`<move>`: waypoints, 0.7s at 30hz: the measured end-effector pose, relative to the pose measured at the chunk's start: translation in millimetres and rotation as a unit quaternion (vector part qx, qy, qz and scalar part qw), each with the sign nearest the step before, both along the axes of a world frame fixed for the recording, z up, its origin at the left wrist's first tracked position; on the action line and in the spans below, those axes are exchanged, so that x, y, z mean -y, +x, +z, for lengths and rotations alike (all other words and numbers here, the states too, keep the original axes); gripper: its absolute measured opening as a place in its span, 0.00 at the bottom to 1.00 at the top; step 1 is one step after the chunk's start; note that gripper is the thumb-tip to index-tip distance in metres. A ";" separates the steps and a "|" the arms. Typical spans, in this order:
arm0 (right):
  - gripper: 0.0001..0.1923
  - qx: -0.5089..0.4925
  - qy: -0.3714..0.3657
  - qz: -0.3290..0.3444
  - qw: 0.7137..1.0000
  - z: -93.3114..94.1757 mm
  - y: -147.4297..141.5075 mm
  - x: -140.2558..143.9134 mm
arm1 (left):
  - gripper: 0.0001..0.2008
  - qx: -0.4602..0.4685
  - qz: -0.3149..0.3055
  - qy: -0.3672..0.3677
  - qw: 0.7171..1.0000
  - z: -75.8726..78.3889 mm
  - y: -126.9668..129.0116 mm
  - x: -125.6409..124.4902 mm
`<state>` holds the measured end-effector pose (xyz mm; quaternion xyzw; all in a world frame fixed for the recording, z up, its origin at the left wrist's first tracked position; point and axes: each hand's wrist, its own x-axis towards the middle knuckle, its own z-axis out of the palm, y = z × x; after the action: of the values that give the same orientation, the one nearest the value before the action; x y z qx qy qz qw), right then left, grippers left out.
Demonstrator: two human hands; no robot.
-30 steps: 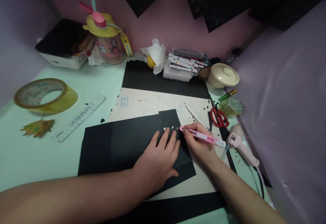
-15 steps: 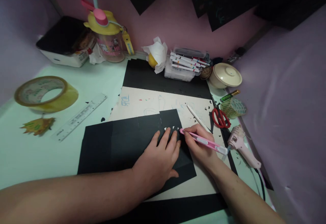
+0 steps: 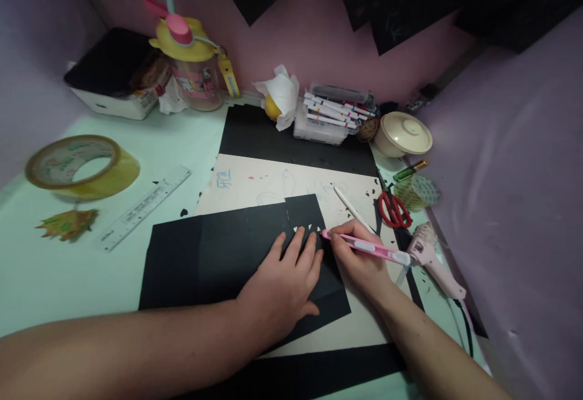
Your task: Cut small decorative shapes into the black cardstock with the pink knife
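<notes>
A folded sheet of black card (image 3: 223, 248) lies on a white board (image 3: 364, 321) marked with faint drawings. My left hand (image 3: 285, 281) rests on the card with its fingers spread, pressing it down. Several small white triangular cutouts (image 3: 310, 227) show just beyond its fingertips. In my right hand (image 3: 359, 260) is a slim pink craft knife (image 3: 368, 247), held like a pen. Its tip meets the card beside the rightmost cutout; the blade itself is too small to make out. Just behind that hand, a white pen (image 3: 348, 203) lies on the board.
To the right are red-handled scissors (image 3: 395, 210), a pink glue gun (image 3: 435, 260) and a lidded bowl (image 3: 405, 134). A tape roll (image 3: 84, 166), a leaf (image 3: 68, 224) and a clear ruler (image 3: 146, 209) lie left. Markers (image 3: 332, 110) and a bottle (image 3: 194, 66) stand at the back.
The rear end of the craft knife has swung slightly right and up, while its tip stays at nearly the same spot. My left hand has not visibly moved.
</notes>
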<state>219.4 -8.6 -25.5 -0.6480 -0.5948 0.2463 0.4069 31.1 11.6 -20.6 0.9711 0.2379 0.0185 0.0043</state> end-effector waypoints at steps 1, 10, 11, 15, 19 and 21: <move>0.04 0.002 0.003 -0.005 1.000 0.3 0.1 -0.2 | 0.40 0.002 0.001 0.003 1.000 -0.2 0.0 0.0; 0.04 -0.003 -0.009 -0.009 1.000 0.5 0.0 -0.7 | 0.40 -0.003 -0.001 0.004 1.000 0.9 0.0 -0.1; 0.04 -0.001 -0.009 -0.013 1.000 0.7 0.1 -0.8 | 0.40 -0.003 0.000 0.004 1.000 0.8 0.1 -0.1; 0.04 -0.001 -0.005 -0.005 1.000 1.2 0.0 -1.3 | 0.40 -0.004 -0.003 0.009 1.000 0.3 -0.1 0.2; 0.04 0.003 -0.005 -0.011 1.000 1.5 -0.2 -1.1 | 0.40 -0.002 -0.002 0.008 1.000 0.2 -1.3 0.7; 0.04 0.003 -0.005 -0.012 1.000 1.5 -0.2 -1.1 | 0.40 -0.002 -0.003 0.007 1.000 0.4 -1.4 0.8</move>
<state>219.2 -7.5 -24.0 -0.6583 -0.5869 0.2419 0.4046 29.8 10.8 -20.3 0.9718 0.2349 0.0185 -0.0033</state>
